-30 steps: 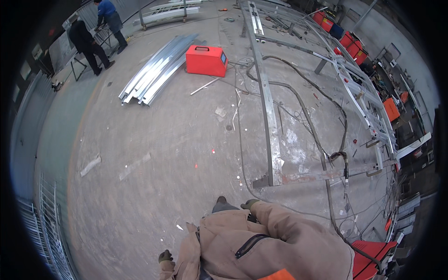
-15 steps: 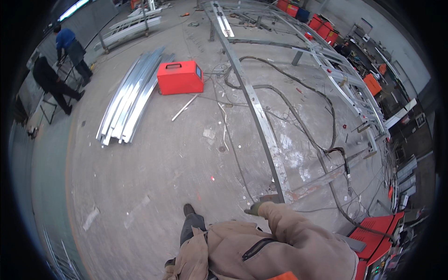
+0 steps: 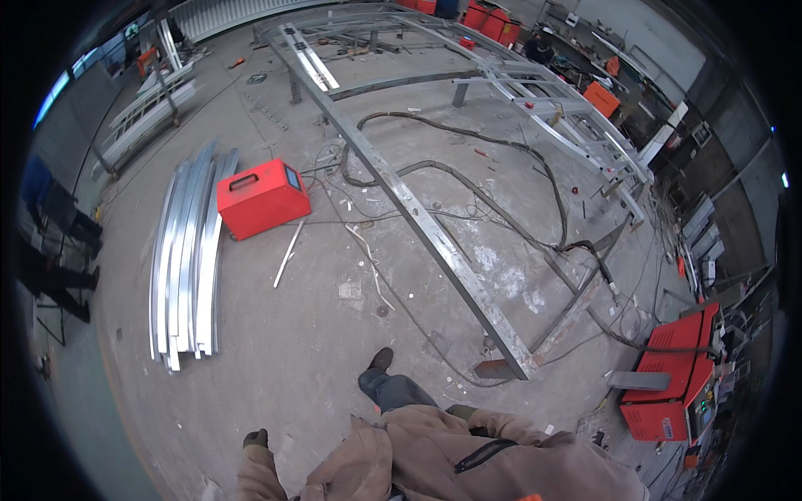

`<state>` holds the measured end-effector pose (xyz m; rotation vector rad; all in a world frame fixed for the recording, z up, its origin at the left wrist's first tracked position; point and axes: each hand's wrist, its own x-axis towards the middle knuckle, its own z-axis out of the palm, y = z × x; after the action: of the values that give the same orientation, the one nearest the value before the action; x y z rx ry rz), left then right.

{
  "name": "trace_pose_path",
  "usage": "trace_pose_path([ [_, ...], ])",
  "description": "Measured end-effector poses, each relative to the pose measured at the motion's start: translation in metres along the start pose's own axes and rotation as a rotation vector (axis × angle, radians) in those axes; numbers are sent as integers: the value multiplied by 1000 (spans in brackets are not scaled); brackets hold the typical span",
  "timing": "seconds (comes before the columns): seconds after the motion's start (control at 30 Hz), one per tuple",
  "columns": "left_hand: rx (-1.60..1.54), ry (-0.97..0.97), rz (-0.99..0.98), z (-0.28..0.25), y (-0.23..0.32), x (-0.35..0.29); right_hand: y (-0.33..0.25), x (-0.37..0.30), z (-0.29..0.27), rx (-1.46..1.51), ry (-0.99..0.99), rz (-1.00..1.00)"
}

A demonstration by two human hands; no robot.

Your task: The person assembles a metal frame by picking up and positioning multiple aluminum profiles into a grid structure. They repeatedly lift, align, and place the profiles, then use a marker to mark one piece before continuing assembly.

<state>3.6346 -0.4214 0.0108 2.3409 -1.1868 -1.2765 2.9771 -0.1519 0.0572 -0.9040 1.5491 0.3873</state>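
1. At the lower left, the gloved left hand (image 3: 256, 438) hangs over the floor with its fingers curled in; I cannot tell whether anything sits inside the curl.
2. Near the middle of the lower edge, the gloved right hand (image 3: 461, 412) lies half behind the jacket (image 3: 418, 442) and its sleeve; its fingers cannot be made out, so I cannot tell how wide they are or what they hold.
3. Just ahead and to the right of the right hand is the near corner of the steel frame (image 3: 418, 215), apart from the glove as far as can be seen; the frame's far end blurs into other bars.
4. Ahead of the jacket, one boot (image 3: 382, 359) shows on the floor.
5. Farther out to the right, a red machine (image 3: 681, 332) has a closed housing, its insides hidden.
6. Ahead to the left, a red box (image 3: 261, 200) with a top handle, also closed, stands right beside a bundle of shiny metal profiles (image 3: 182, 259).
7. Along the far right wall, shelves carry items too small to identify.
8. At the left rim, two co-workers are partly lost in the dark border, their hands unclear.
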Motion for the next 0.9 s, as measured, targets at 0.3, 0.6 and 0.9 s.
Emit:
trace_pose_path([
  [0.3,406,-268,151,96,238,87,-79,81,-176,202,97,-51],
  [0.6,672,-409,134,165,480,216,-121,75,-287,528,109,18],
  [0.9,801,-668,344,306,748,414,-232,168,-459,834,199,146],
])
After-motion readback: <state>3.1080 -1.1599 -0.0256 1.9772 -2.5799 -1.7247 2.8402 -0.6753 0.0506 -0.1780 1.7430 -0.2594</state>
